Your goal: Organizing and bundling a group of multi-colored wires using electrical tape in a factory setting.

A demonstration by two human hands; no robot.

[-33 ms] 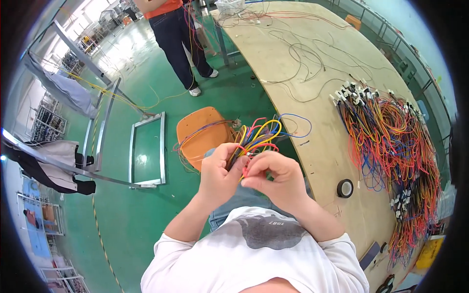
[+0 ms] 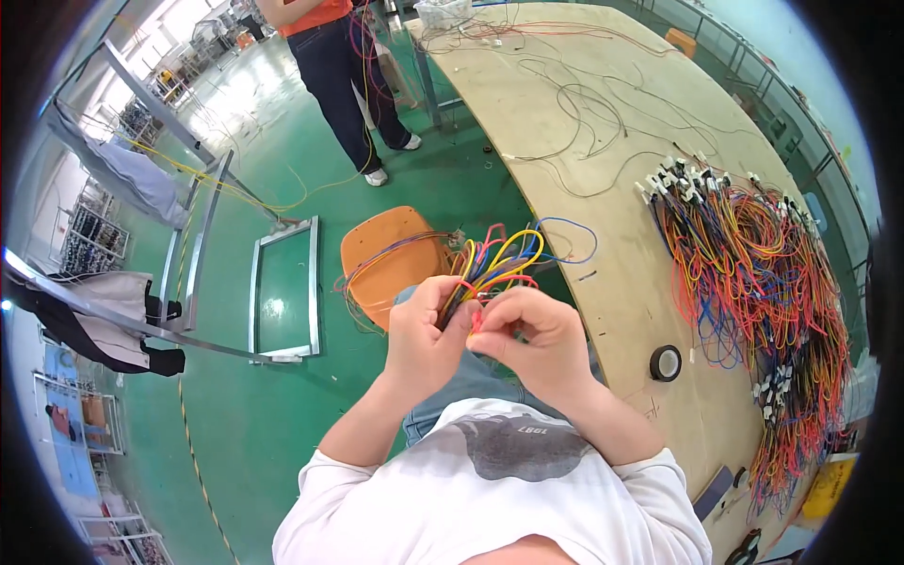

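In front of my lap I hold a wire bundle (image 2: 499, 263) of yellow, red, blue and dark strands, looped at its far end. My left hand (image 2: 424, 323) is closed round the bundle, thumb pressed against it. My right hand (image 2: 532, 337) pinches a short red wire end (image 2: 476, 323) close to the left thumb. Its thumb and forefinger meet there, and the exact tip is partly covered. More strands of the bundle trail left over an orange chair (image 2: 384, 247).
A wooden table (image 2: 603, 282) stands to the right, bearing a large heap of wire harnesses (image 2: 753, 273) with white connectors and a roll of black tape (image 2: 665, 363). Loose thin wires (image 2: 589, 118) lie farther off. A metal frame (image 2: 314, 287) is left of the chair; another person (image 2: 334, 85) stands beyond.
My right fingertips have shifted slightly at the red wire end, and the loops of the bundle have moved a little. The other person's arm has shifted.
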